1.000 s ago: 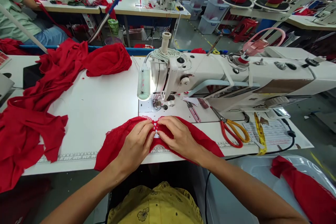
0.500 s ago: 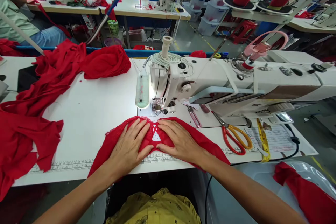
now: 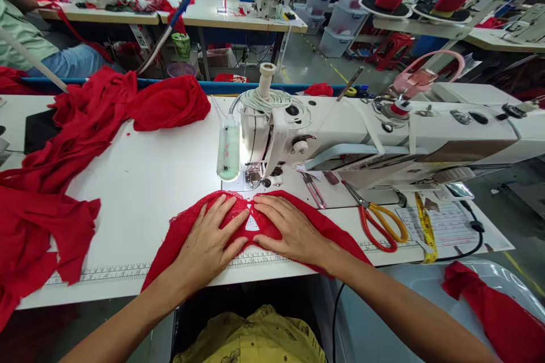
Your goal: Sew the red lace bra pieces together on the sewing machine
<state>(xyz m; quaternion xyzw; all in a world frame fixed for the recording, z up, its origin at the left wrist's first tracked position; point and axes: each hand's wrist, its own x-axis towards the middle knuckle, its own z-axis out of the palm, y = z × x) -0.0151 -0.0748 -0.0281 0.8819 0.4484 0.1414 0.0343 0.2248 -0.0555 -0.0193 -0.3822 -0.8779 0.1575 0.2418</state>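
Observation:
A red lace-trimmed garment (image 3: 340, 238) lies spread over the front of the sewing table (image 3: 140, 181), with a small keyhole gap at its middle where the white top shows through. My left hand (image 3: 213, 232) rests flat on the garment's left part, fingers spread. On the other side of the gap, my right hand (image 3: 293, 227) presses flat with its fingers stretched out. Both thumbs point inward below the gap. Just beyond the fingertips is the needle area of a white sewing machine (image 3: 340, 119); garment and needle look apart.
Scissors (image 3: 378, 221), a seam ripper-like pink tool (image 3: 314, 190) and a yellow tape measure (image 3: 427, 227) lie right of the garment. Red fabric (image 3: 85, 130) is heaped at the left. A plastic tub (image 3: 409, 295) holds red cloth at lower right. Another person (image 3: 25, 28) sits far left.
The fingers of my left hand have shifted slightly at the gap, the index finger lying closer to it. The garment stays in nearly the same place; the view has moved a little.

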